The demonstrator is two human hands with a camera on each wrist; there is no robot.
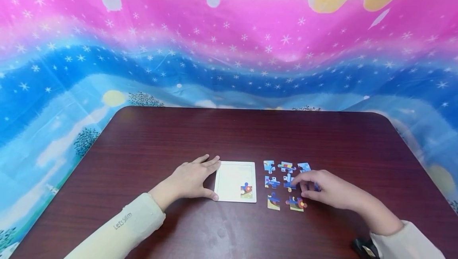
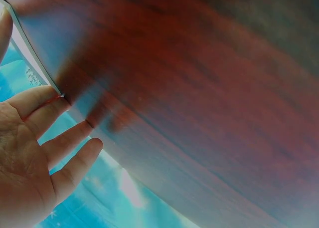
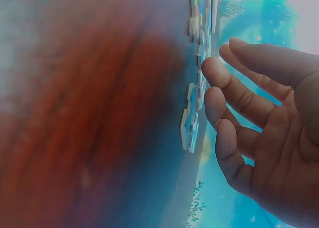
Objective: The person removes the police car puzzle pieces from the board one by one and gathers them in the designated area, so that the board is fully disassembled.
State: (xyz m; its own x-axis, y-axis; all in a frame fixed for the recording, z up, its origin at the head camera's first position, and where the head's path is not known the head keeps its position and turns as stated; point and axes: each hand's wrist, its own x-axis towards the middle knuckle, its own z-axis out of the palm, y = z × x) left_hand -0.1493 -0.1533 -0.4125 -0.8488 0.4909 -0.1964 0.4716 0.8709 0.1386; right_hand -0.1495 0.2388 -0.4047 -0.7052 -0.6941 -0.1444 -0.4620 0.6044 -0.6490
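Observation:
A square white puzzle tray (image 1: pixel 229 181) lies flat on the table, with one jigsaw piece (image 1: pixel 246 191) in its lower right corner. My left hand (image 1: pixel 193 179) touches the tray's left side, fingertips at the upper corner and thumb at the lower one. Right of the tray, loose jigsaw pieces lie in rough rows, among them a blue top-left piece (image 1: pixel 269 167) and a bottom piece with a red round shape (image 1: pixel 296 204). Over the right side of these rows is my right hand (image 1: pixel 330 190), fingers loosely bent. Its fingertips are by a middle-row piece (image 1: pixel 288 182); no piece shows between them.
The dark reddish-brown table (image 1: pixel 171 132) has rounded far corners. Behind it hangs a pink and blue patterned cloth (image 1: pixel 229 52). A black object (image 1: pixel 365 248) lies beside the right sleeve at the near edge.

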